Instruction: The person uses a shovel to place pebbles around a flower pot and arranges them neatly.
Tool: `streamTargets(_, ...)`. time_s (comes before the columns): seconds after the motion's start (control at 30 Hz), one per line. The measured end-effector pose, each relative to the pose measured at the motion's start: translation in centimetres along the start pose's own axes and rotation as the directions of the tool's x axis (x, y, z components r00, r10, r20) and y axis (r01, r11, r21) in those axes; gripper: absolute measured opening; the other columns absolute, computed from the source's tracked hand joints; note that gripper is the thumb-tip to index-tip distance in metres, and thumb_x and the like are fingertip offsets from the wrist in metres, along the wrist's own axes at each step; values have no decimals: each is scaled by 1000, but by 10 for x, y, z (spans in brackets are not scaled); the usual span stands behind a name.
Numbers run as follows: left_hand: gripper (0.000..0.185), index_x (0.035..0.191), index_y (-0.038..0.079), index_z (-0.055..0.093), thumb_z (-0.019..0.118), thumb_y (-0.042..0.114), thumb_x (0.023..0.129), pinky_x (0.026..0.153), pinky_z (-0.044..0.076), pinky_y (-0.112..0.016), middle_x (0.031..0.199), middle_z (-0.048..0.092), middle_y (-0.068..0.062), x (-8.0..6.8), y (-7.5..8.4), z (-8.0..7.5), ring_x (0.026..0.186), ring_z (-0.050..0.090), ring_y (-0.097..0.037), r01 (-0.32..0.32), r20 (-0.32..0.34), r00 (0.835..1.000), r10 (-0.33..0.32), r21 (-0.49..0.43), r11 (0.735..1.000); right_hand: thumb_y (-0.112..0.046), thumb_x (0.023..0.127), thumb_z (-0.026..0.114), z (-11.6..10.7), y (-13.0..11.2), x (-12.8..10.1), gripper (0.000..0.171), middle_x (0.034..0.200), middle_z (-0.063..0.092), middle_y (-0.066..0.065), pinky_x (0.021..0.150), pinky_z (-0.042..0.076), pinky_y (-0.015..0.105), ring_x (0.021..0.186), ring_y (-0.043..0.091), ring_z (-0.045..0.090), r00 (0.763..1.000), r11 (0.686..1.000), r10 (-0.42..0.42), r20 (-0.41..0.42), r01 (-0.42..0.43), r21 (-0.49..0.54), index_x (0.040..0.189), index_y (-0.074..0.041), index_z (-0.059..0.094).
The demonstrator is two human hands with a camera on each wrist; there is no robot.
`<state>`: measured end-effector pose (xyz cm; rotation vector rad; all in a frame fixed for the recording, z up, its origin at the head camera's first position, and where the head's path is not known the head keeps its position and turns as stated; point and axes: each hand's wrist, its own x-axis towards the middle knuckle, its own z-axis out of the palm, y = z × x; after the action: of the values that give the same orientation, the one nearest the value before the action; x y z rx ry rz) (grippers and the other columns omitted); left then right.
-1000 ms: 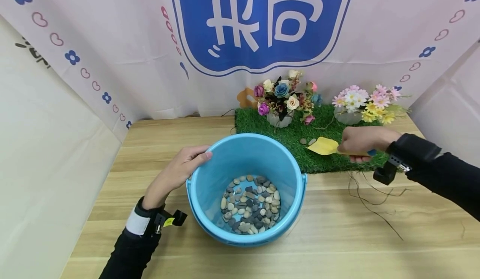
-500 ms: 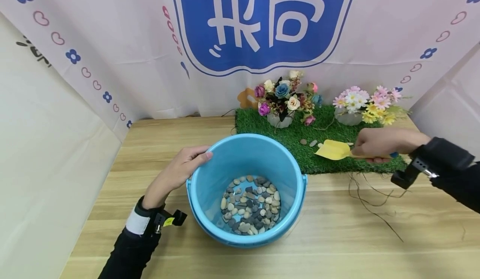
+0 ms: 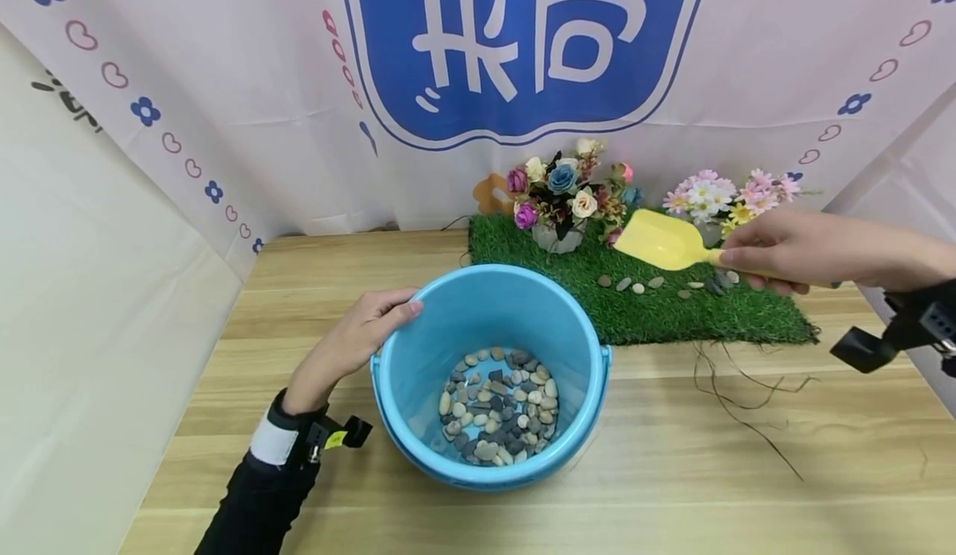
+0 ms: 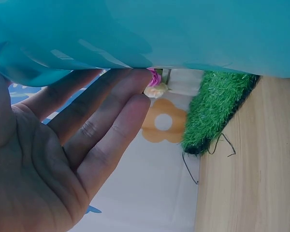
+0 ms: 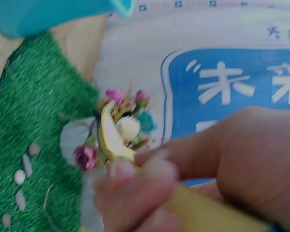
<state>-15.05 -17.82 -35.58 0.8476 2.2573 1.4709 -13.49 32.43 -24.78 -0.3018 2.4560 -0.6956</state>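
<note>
Your right hand [image 3: 777, 250] pinches the yellow scoop [image 3: 660, 240], blade pointing nine o'clock, long axis level; your left hand's [image 3: 351, 341] straight fingers rest on the blue bucket [image 3: 418, 323].

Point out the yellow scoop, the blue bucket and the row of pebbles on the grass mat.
yellow scoop [image 3: 657, 240], head view, on the middle of its blade.
blue bucket [image 3: 478, 306], head view, on its inner back wall.
row of pebbles [image 3: 638, 287], head view, on one pale pebble.
</note>
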Motion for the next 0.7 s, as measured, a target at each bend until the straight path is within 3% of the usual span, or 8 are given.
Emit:
streamTargets(0.2, 39, 136, -9, 56, 43, 15, 109, 61, 63, -40, 96, 73, -17, -1, -1, 0, 71, 75, -27, 8, -1, 1000, -8, 2, 1000, -12, 109, 47, 3, -27, 1, 20, 77, 59, 5, 49, 49, 27, 60, 18, 56, 983, 985, -175, -56, 175, -4, 119, 1, 59)
streamTargets(0.4, 39, 136, -8, 57, 43, 15, 109, 60, 63, -41, 95, 73, -17, -1, -1, -1, 70, 74, -27, 3, 0, 1000, -3, -5, 1000, -10, 108, 50, 12, -66, 5, 15, 80, 58, 0, 55, 52, 29, 67, 17, 57, 931, 929, -363, -50, 357, -96, 118, -6, 60)
streamTargets(0.5, 39, 136, -8, 57, 43, 15, 109, 60, 63, -41, 95, 73, -17, -1, 0, -1, 70, 74, -27, 4, 0, 1000, -4, -5, 1000, -10, 107, 53, 18, -88, 10, 15, 80, 58, -1, 54, 51, 29, 64, 16, 56, 928, 924, -373, -21, 369, -102, 118, -8, 63)
streamTargets(0.7, 39, 136, -8, 57, 42, 16, 109, 59, 63, -41, 89, 74, -13, -1, 1, -1, 67, 74, -26, 8, 5, 1000, -8, 4, 1000, -15, 105, 57, 32, -128, 23, 12, 76, 57, -3, 51, 45, 29, 59, 12, 49, 904, 887, -427, 20, 422, -189, 103, -15, 69)
